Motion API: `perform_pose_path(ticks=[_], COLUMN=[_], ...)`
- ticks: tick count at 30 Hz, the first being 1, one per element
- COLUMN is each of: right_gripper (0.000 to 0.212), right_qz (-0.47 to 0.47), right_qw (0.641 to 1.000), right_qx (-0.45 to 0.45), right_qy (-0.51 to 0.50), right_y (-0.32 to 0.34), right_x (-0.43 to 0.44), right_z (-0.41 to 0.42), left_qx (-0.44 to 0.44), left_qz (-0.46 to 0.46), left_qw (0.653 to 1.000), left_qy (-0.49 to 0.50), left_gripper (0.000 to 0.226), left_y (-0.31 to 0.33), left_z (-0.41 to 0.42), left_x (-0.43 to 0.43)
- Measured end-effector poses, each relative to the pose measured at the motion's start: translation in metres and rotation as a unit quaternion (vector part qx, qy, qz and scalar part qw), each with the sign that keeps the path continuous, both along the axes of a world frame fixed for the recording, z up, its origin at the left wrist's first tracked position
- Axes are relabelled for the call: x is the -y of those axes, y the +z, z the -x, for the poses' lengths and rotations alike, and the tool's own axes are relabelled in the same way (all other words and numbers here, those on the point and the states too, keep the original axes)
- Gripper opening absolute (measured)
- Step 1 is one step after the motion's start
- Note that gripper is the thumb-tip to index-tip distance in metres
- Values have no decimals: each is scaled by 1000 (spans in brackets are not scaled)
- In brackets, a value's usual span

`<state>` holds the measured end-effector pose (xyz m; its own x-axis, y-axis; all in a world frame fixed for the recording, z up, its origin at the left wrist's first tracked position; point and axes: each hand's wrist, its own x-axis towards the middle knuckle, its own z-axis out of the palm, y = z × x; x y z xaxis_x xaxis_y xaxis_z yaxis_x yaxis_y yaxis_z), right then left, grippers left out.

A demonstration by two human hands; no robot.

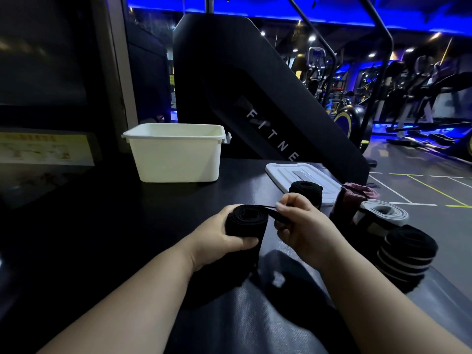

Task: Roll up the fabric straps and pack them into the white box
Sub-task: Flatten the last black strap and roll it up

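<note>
My left hand (217, 238) grips a rolled black fabric strap (246, 221) just above the dark table. My right hand (304, 223) pinches the loose end of that strap at the roll's right side. The white box (176, 154) stands open at the back of the table, to the left of my hands; its inside is not visible. To the right stand more rolled straps: a black one (306, 189), a maroon one (353, 198), a grey-white one (383, 213) and a black one with white stripes (406, 254).
The box's white lid (288, 172) lies flat behind the rolls at the table's right edge. A large black fitness machine (255, 85) rises behind the table. Gym floor and exercise machines lie to the right. A dark panel with a yellow notice stands on the left.
</note>
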<state>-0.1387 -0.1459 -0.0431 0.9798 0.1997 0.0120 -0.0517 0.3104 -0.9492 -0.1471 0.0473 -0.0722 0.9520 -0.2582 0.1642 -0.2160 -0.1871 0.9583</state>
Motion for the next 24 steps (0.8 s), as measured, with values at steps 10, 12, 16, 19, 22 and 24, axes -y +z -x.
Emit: perform_pose_path(ticks=[10, 12, 16, 19, 22, 24], right_gripper=[19, 18, 17, 17, 18, 22], right_qz=[218, 276, 312, 351, 406, 433], right_qw=[969, 949, 931, 910, 874, 845], right_qx=[116, 151, 184, 204, 241, 280], right_qy=[-21, -28, -43, -80, -114, -140], right_y=[-6, -8, -10, -14, -16, -15], right_x=[-4, -4, 1, 1, 1, 1], right_z=[4, 3, -2, -4, -6, -7], left_qx=[22, 19, 24, 17, 5, 2], left_qz=[-23, -21, -18, -9, 3, 9], left_qw=[999, 1000, 1000, 1000, 1000, 1000], left_qy=[3, -2, -7, -8, 1, 3], left_gripper=[88, 91, 79, 72, 70, 70], left_y=[0, -1, 0, 1, -1, -2], left_z=[-2, -2, -1, -1, -3, -3], left_x=[-5, -6, -4, -4, -4, -4])
